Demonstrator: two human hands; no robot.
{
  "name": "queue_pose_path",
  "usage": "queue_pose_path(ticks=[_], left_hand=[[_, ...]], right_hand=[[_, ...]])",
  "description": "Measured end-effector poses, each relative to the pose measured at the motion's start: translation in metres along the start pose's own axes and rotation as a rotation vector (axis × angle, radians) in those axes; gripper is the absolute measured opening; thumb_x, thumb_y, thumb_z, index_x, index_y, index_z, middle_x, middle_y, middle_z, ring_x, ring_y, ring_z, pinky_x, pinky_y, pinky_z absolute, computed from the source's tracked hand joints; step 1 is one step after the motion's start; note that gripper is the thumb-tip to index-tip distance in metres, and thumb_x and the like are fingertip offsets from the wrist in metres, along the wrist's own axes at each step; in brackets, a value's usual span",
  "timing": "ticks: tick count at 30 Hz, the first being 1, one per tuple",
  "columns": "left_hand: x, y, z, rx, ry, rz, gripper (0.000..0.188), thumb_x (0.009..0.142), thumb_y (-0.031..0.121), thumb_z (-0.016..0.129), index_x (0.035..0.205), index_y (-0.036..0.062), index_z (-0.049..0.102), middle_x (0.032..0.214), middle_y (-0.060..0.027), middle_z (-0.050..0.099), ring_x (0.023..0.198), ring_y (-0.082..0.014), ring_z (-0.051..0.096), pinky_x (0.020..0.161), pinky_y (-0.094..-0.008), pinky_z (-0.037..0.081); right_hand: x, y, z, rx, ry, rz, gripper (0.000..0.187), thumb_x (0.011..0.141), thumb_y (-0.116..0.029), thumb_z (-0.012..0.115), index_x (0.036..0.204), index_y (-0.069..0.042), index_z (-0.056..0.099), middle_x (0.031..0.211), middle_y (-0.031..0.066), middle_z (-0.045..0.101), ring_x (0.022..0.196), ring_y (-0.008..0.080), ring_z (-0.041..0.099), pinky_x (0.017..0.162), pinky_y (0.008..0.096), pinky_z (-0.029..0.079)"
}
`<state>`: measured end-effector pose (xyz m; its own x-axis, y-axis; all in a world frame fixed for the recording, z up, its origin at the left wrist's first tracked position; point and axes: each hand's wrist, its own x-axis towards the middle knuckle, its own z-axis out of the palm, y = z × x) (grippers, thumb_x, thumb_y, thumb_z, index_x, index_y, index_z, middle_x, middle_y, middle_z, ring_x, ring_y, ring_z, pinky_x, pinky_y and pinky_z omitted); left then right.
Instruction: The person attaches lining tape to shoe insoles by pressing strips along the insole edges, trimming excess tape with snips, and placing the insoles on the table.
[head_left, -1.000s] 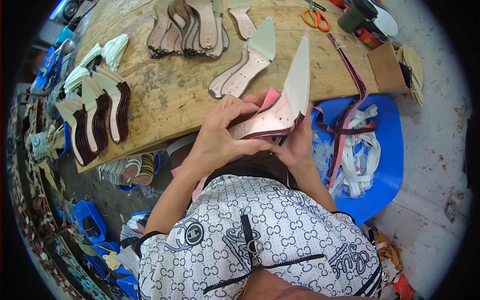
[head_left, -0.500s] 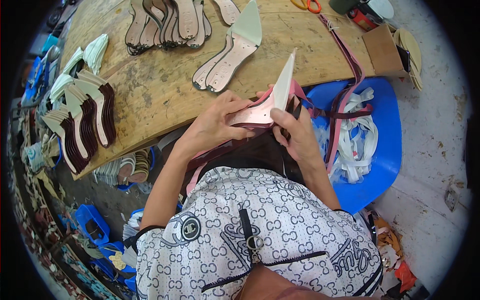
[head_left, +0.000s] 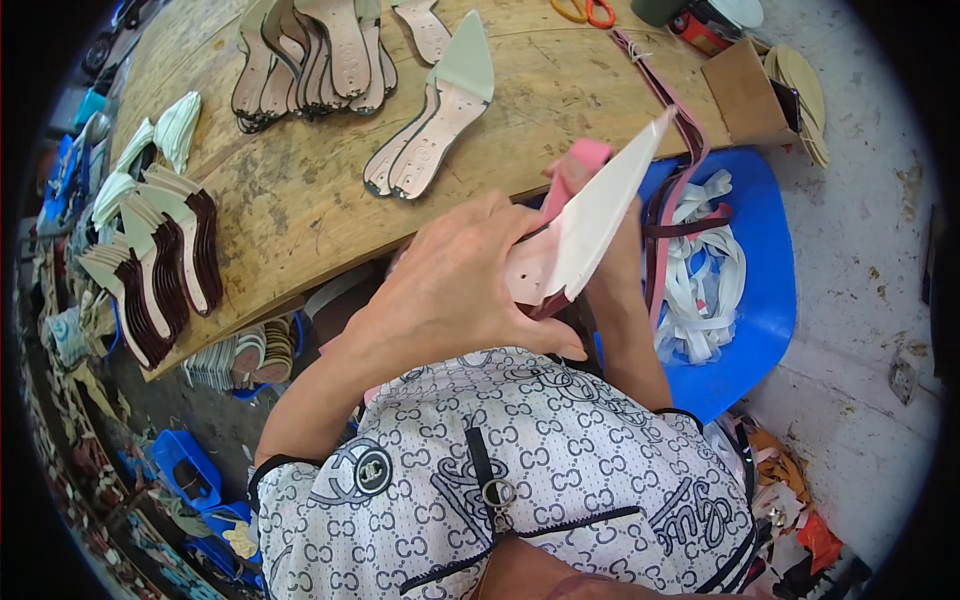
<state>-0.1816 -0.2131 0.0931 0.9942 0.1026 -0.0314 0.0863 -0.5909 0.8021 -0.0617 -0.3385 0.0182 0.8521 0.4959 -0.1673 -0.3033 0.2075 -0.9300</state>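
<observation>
Left hand [head_left: 450,270]: is clamping pink-and-white insole [head_left: 601,228]. Right hand [head_left: 620,262]: is reaching behind it, grip indeterminable. Worktop [head_left: 270,190]: is bearing other insoles [head_left: 432,150].

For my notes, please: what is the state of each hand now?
Left hand: closed, holding the pink-and-white insole.
Right hand: mostly hidden behind the insole; open or closed cannot be told.

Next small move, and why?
Probably have the right hand smooth the pink strip along the edge of the pointed insole: the strip bulges up beside the white toe, while the left hand grips the insole's narrower part.
</observation>
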Motion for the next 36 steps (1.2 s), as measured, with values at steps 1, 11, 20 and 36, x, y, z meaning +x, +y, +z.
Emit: queue_pose_path(ticks=[1, 11, 20, 36], left_hand=[[-0.002, -0.004, 0.003, -0.003, -0.002, -0.002, 0.08, 0.05, 0.043, 0.086, 0.108, -0.0059, 0.059, 0.098, -0.018, 0.058, 0.097, -0.033, 0.057, 0.084, -0.0395, 0.046], [0.017, -0.023, 0.001, -0.048, -0.167, -0.076, 0.076, 0.05, 0.05, 0.084, 0.103, 0.001, 0.061, 0.083, -0.0201, 0.063, 0.081, -0.0377, 0.062, 0.072, -0.0421, 0.046], [0.027, -0.057, 0.008, 0.081, -0.179, -0.187, 0.111, 0.044, 0.05, 0.087, 0.136, 0.0077, 0.042, 0.084, -0.014, 0.064, 0.082, -0.0334, 0.062, 0.074, -0.0384, 0.046], [-0.017, -0.09, -0.027, 0.182, -0.272, 0.078, 0.099, 0.046, 0.053, 0.083, 0.124, 0.0016, 0.052, 0.093, -0.0181, 0.065, 0.085, -0.0359, 0.063, 0.07, -0.0416, 0.048]], right_hand=[[0.002, 0.004, -0.001, 0.023, 0.022, 0.06, 0.015, 0.087, -0.014, 0.065, 0.075, -0.005, 0.061, 0.057, 0.0013, 0.057, 0.039, 0.0062, 0.047, 0.035, 0.0197, 0.027], [0.023, -0.04, -0.01, -0.027, -0.207, -0.009, 0.011, 0.081, -0.011, 0.066, 0.073, -0.004, 0.062, 0.051, -0.0065, 0.044, 0.04, 0.0016, 0.031, 0.039, 0.0211, 0.021], [0.03, 0.011, -0.041, -0.643, -0.251, -0.16, 0.047, 0.099, -0.042, 0.039, 0.099, 0.0, 0.062, 0.069, 0.0034, 0.052, 0.061, 0.0121, 0.049, 0.058, 0.0257, 0.042], [0.044, 0.009, -0.004, -0.198, -0.736, 0.567, 0.026, 0.093, -0.027, 0.056, 0.11, -0.009, 0.052, 0.063, -0.0018, 0.052, 0.041, 0.0014, 0.033, 0.036, 0.0166, 0.019]])
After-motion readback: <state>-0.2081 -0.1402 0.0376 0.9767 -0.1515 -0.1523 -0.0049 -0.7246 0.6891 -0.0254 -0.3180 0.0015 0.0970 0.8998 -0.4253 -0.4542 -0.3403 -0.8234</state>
